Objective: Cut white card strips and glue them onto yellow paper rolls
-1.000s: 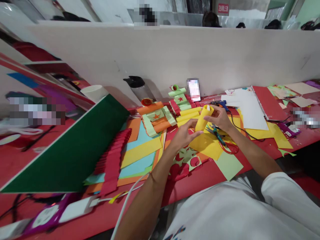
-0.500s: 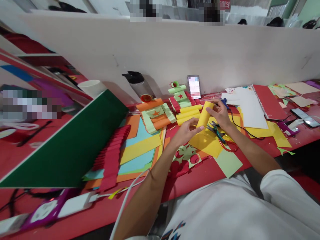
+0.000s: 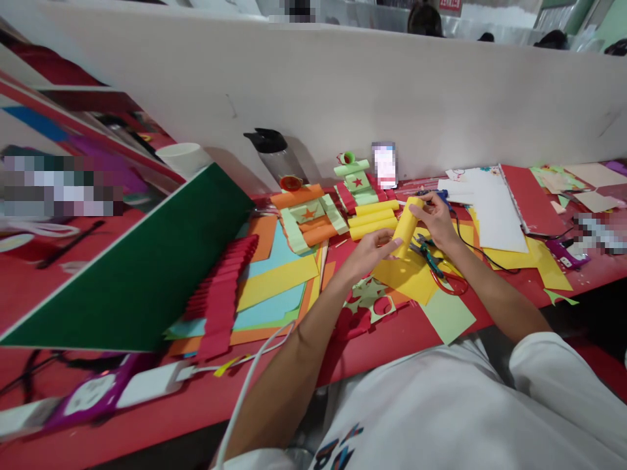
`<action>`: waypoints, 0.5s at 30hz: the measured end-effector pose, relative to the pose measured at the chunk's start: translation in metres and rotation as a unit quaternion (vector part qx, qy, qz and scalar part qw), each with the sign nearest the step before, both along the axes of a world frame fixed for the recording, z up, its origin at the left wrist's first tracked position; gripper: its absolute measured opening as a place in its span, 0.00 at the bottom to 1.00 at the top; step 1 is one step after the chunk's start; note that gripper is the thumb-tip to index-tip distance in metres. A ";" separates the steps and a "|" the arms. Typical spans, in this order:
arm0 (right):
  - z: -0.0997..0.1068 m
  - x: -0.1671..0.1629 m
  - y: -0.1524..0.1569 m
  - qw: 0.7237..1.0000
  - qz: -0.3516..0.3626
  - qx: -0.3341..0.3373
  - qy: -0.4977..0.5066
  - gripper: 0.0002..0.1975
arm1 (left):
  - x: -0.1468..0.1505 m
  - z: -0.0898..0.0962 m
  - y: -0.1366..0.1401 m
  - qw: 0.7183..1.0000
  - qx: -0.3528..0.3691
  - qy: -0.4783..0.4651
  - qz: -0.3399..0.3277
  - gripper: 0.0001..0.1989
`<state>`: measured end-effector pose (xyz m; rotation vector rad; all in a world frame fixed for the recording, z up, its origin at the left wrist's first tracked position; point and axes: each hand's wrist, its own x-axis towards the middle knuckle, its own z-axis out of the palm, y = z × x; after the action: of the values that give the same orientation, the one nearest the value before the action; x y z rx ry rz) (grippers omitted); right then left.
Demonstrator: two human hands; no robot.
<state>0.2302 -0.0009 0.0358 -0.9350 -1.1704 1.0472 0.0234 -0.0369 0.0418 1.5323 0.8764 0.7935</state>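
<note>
A yellow paper tube point(image 3: 408, 226) is held between my two hands, tilted above the table. My left hand point(image 3: 371, 250) closes on its lower end, and my right hand point(image 3: 435, 220) has the fingers and thumb at its upper end. Several more yellow paper rolls point(image 3: 374, 220) lie side by side just left of it. Beneath my hands is a sheet of yellow paper point(image 3: 409, 274), with green-handled pliers point(image 3: 431, 256) and red-handled scissors point(image 3: 453, 286) at its right. Behind stand paper figures: one orange and green point(image 3: 309, 215), one green and red point(image 3: 357, 186).
A green board point(image 3: 147, 267) leans at the left. A dark-lidded bottle point(image 3: 274, 155) and a phone point(image 3: 385, 164) stand by the white partition point(image 3: 313, 85). Red pleated paper point(image 3: 223, 294), cut scraps point(image 3: 371, 301), white sheets point(image 3: 502, 209) and a purple power strip point(image 3: 93, 395) lie about. A cable crosses my left arm.
The camera view has shifted slightly. Both hands still hold the yellow tube; my left fingers have moved a little at its lower end.
</note>
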 end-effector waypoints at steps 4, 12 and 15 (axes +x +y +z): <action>0.002 -0.002 -0.002 1.000 0.008 0.007 0.000 0.27 | 0.003 0.000 -0.001 1.000 -0.002 0.005 -0.002 0.32; 0.007 -0.001 -0.004 0.995 0.101 -0.021 0.007 0.35 | 0.003 -0.004 0.004 0.999 0.030 -0.003 0.045 0.30; 0.009 0.001 -0.006 0.986 0.159 -0.026 -0.038 0.29 | 0.002 -0.006 0.005 0.997 0.059 0.006 0.050 0.29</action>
<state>0.2315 -0.0065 0.0452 -0.8506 -1.3919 1.3125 0.0257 -0.0318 0.0363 1.6073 0.9352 0.9246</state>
